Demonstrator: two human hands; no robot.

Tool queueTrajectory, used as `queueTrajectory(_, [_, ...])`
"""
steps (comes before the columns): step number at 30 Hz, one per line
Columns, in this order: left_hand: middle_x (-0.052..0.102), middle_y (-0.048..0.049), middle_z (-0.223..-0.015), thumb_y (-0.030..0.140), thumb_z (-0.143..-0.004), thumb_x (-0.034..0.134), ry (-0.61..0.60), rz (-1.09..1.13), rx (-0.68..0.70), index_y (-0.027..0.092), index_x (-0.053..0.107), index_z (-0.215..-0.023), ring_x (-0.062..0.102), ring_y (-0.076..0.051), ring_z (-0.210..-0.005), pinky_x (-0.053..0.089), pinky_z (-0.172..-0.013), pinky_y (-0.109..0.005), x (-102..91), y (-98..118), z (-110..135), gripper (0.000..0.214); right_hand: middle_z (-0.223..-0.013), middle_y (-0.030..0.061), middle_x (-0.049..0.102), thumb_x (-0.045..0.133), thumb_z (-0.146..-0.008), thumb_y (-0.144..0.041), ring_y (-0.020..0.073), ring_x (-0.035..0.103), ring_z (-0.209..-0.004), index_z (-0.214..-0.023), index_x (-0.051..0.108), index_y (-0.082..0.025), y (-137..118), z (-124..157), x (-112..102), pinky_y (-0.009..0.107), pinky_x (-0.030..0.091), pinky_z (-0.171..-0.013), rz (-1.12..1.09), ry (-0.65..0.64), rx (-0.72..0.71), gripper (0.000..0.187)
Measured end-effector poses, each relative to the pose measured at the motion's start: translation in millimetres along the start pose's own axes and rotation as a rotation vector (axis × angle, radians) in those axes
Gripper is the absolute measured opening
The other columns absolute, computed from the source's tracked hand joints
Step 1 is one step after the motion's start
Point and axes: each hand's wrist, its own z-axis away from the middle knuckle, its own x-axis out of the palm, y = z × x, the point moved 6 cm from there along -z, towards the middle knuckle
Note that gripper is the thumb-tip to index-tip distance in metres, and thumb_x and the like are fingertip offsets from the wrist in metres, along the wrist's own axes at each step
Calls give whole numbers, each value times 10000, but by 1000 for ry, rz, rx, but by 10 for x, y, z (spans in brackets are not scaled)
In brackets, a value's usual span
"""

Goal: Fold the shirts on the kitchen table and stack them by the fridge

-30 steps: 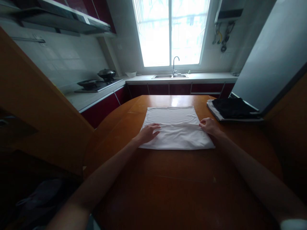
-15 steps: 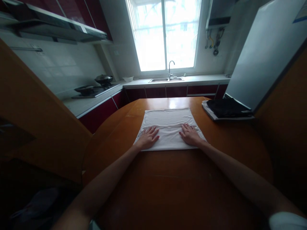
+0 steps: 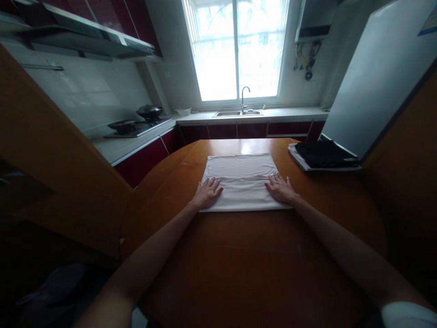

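Note:
A folded white cloth (image 3: 243, 181) lies flat on the round wooden table (image 3: 259, 255), its near half doubled over. My left hand (image 3: 206, 193) rests palm down on the cloth's near left corner, fingers spread. My right hand (image 3: 280, 188) lies flat on the near right corner, fingers also spread. Neither hand holds anything.
A stack of folded dark and light clothes (image 3: 322, 156) sits at the table's right edge beside a grey fridge (image 3: 375, 82). Beyond the table runs a counter with a sink and tap (image 3: 239, 111) under the window, and a stove with pans (image 3: 136, 124) at left.
My hands went from pinching the folded edge to lying flat on the cloth, then slid apart toward its near corners. The view has shifted slightly.

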Motion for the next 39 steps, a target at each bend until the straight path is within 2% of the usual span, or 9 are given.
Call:
queueTrajectory(4, [236, -133, -1654, 619, -1019, 244, 18, -18, -7, 240, 350, -1568, 181, -388, -1523, 132, -1161, -698, -60, 27, 11, 676, -1654, 179, 211, 195, -1027, -548, 320, 126, -1539, -1563, 333, -109, 184, -31, -74, 637, 97, -1191, -14, 38, 57, 707])
queueTrajectory(6, [274, -145, -1640, 597, -1023, 280, 86, -39, 49, 229, 379, -1556, 190, -389, -1520, 138, -1168, -688, -127, 142, 36, 655, -1648, 203, 217, 215, -1036, -490, 326, 141, -1536, -1546, 351, -76, 156, 0, -185, 629, 84, -1194, 14, 137, 66, 671])
queueTrajectory(10, [315, -126, -1629, 538, -1042, 297, 171, -35, 235, 230, 387, -1550, 213, -341, -1523, 182, -1200, -607, -169, 547, 130, 601, -1634, 187, 273, 247, -1039, -367, 290, 155, -1535, -1522, 389, -68, -323, 179, -364, 566, 67, -1213, 38, 336, -86, 585])
queueTrajectory(14, [277, -117, -1644, 580, -1028, 311, 50, -6, 301, 237, 356, -1564, 188, -335, -1531, 199, -1199, -596, 2, 812, 198, 638, -1635, 157, 284, 297, -1023, -369, 260, 184, -1532, -1537, 376, -91, -896, 373, -157, 491, 132, -1221, -29, 197, -270, 589])
queueTrajectory(18, [236, -101, -1658, 603, -1020, 310, -12, 9, 283, 268, 316, -1581, 160, -328, -1539, 165, -1210, -586, 118, 808, 203, 654, -1645, 167, 240, 362, -994, -402, 275, 175, -1534, -1555, 341, -87, -1068, 447, 95, 517, 129, -1219, -46, 4, -321, 644])
queueTrajectory(25, [230, -100, -1658, 596, -1020, 334, -3, 35, 286, 273, 326, -1578, 149, -331, -1539, 153, -1207, -600, 141, 775, 171, 645, -1666, 159, 156, 307, -1018, -481, 270, 108, -1548, -1580, 286, -100, -904, 287, 68, 544, 88, -1219, -28, -56, -236, 679])
queueTrajectory(30, [306, -118, -1631, 535, -1033, 341, 31, 92, 272, 238, 414, -1536, 232, -322, -1521, 222, -1199, -578, 106, 702, 127, 589, -1670, 150, 152, 239, -1021, -563, 269, 99, -1549, -1595, 235, -99, -603, 199, 33, 553, 86, -1219, -30, -38, -139, 738])
queueTrajectory(36, [311, -188, -1614, 487, -1028, 341, 54, 41, 123, 144, 427, -1522, 237, -374, -1509, 239, -1172, -620, -2, 178, 86, 607, -1653, 164, 217, 229, -1021, -539, 298, 155, -1537, -1581, 281, -94, -61, 170, -64, 609, 74, -1208, -1, -20, -29, 717])
queueTrajectory(39, [260, -185, -1631, 524, -1024, 316, 19, 8, 46, 156, 393, -1542, 216, -362, -1517, 201, -1179, -630, -19, -66, 99, 639, -1660, 158, 193, 211, -1022, -539, 296, 126, -1542, -1587, 269, -111, 102, 148, -78, 625, 89, -1201, -31, -22, 0, 711])
